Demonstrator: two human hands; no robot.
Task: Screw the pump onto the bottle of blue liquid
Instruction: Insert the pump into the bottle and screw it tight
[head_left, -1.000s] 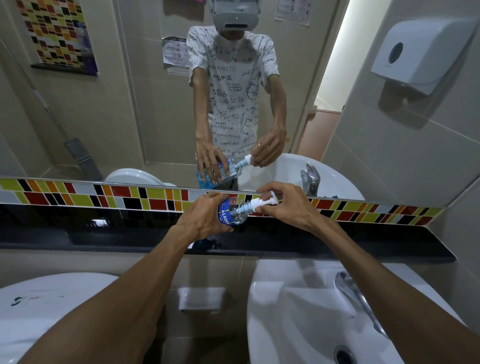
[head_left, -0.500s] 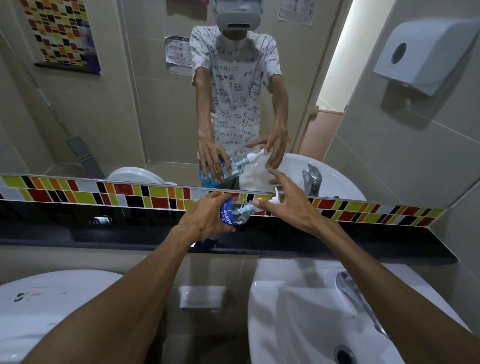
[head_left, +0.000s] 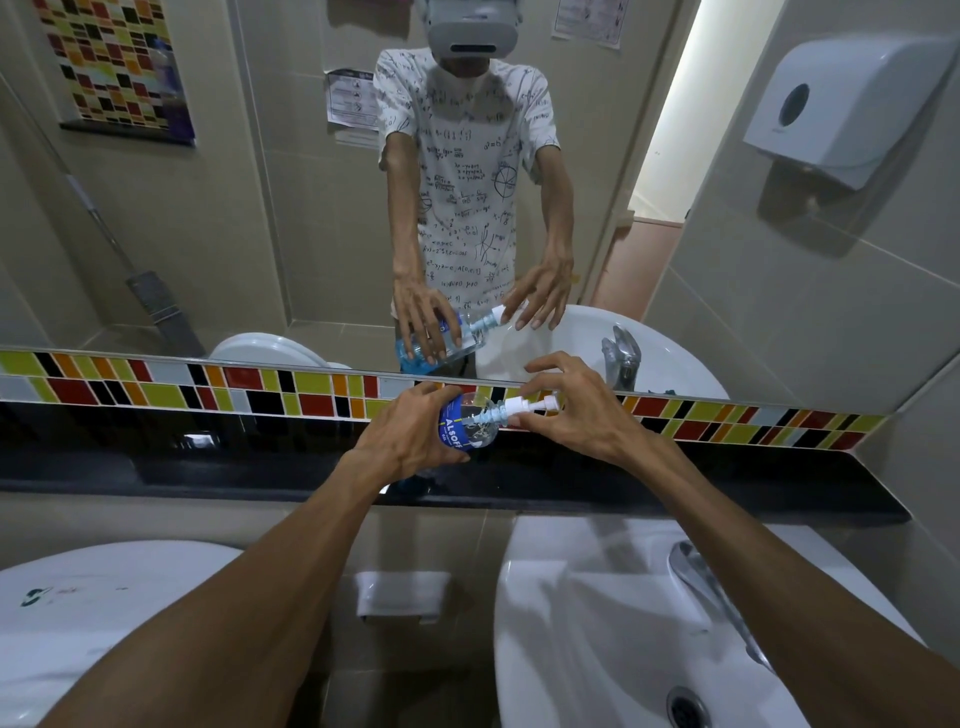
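Note:
A clear bottle of blue liquid (head_left: 467, 428) with a blue label is held tilted to the right, above the black ledge. My left hand (head_left: 410, 436) is wrapped around its body. The white pump (head_left: 524, 405) sits in the bottle's neck and points right. My right hand (head_left: 566, 410) is at the pump, thumb and lower fingers touching its collar, the other fingers spread above it. The mirror repeats the bottle and both hands.
A black ledge (head_left: 675, 493) runs under a strip of coloured tiles (head_left: 156, 387) and the mirror. Below right is a white basin (head_left: 597, 649) with a chrome tap (head_left: 696, 577). A white toilet lid (head_left: 78, 613) is at lower left. A paper dispenser (head_left: 841, 109) hangs on the right wall.
My right hand gripped the pump, opened with fingers spread, and now touches the pump collar again. The bottle has stayed in my left hand, nearly still.

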